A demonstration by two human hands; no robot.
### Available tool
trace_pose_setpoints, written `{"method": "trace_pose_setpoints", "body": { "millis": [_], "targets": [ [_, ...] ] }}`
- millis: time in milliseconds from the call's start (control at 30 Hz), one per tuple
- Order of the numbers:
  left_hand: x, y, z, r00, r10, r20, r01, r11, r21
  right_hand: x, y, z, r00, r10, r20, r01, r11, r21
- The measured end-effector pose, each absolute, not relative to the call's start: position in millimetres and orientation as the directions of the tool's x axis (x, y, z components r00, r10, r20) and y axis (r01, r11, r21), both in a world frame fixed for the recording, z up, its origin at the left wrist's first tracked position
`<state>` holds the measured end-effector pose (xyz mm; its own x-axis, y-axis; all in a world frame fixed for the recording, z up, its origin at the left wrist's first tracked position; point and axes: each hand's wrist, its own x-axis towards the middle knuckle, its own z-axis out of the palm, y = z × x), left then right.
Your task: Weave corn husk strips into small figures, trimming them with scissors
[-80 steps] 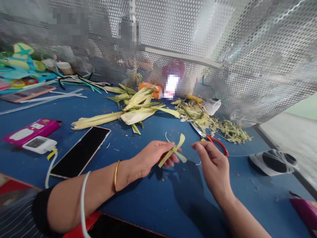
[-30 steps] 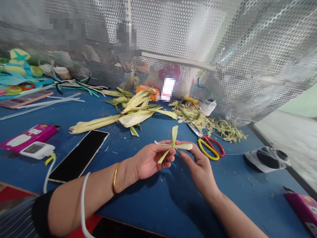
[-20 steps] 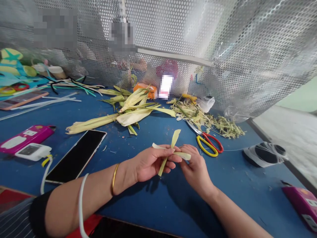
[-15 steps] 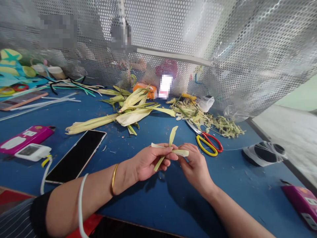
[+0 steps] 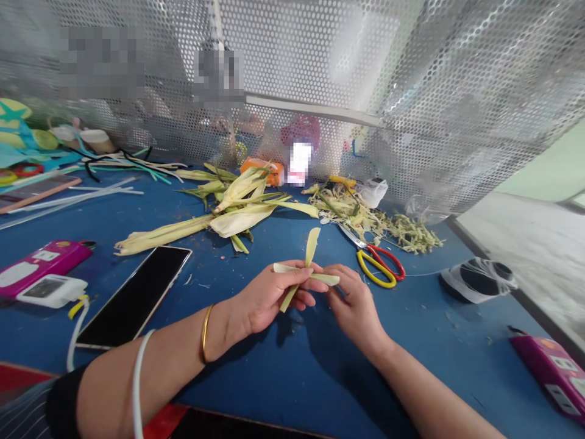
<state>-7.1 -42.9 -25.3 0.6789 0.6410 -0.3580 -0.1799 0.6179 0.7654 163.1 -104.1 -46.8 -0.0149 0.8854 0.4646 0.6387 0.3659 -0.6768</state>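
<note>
"What change can be read from how the husk strips (image 5: 312,246) lie?"

"They have been crossed into a four-armed shape, and the crossing is clamped between the thumb and fingers of the left hand (image 5: 269,296). The work, it would be judged, has got as far as a joined centre, kept in order by that pinch."

"And the right hand (image 5: 359,311)?"

"Its fingers are bent close together at the strip end pointing right. Whether anything is gripped between them cannot be told."

"Where is the cross held?"

"Above the blue table (image 5: 256,390), between its near edge and the loose husks (image 5: 242,216) laid towards the far edge. The scissors (image 5: 377,268) are placed to the right, beyond the right hand."

"Are containers to be seen?"

"A clear plastic bag (image 5: 373,192) is set near the far edge, just behind the shredded scraps (image 5: 347,207); its contents cannot be made out. Near the far left corner, a pale-topped cup (image 5: 98,141) is seen, its inside hidden. An orange packet (image 5: 262,172) is partly covered by husks, so what is in it cannot be told."
</note>
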Motion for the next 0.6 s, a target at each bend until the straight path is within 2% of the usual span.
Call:
{"method": "trace_pose_setpoints", "body": {
  "millis": [133,267,333,467,533,600],
  "targets": [
    [-6.8,-42.3,-21.1,0.617,0.715,-0.328,-0.179,0.534,0.827,163.2,-107.5,-42.6,0.086,0.939,0.333,0.508,0.246,-0.825],
    [-3.6,-44.0,-19.9,0.557,0.764,-0.326,-0.076,0.438,0.896,161.1,-108.1,-40.7,0.160,0.955,0.249,0.475,0.146,-0.868],
    [-1.5,-45.8,-20.9,0.536,0.785,-0.311,-0.005,0.372,0.928,159.5,-108.3,-40.8,0.171,0.947,0.272,0.502,0.154,-0.851],
    [1.4,-48.4,-25.5,0.526,0.821,-0.225,0.084,0.212,0.974,157.2,-110.5,-41.2,0.086,0.905,0.417,0.604,0.286,-0.744],
    [1.1,-48.0,-27.0,0.548,0.805,-0.228,0.074,0.225,0.972,157.8,-110.8,-41.4,0.083,0.901,0.426,0.606,0.293,-0.739],
    [-0.7,-46.3,-26.8,0.601,0.755,-0.261,0.033,0.303,0.952,159.9,-109.5,-41.5,0.172,0.905,0.389,0.573,0.229,-0.787]
  ]
}}
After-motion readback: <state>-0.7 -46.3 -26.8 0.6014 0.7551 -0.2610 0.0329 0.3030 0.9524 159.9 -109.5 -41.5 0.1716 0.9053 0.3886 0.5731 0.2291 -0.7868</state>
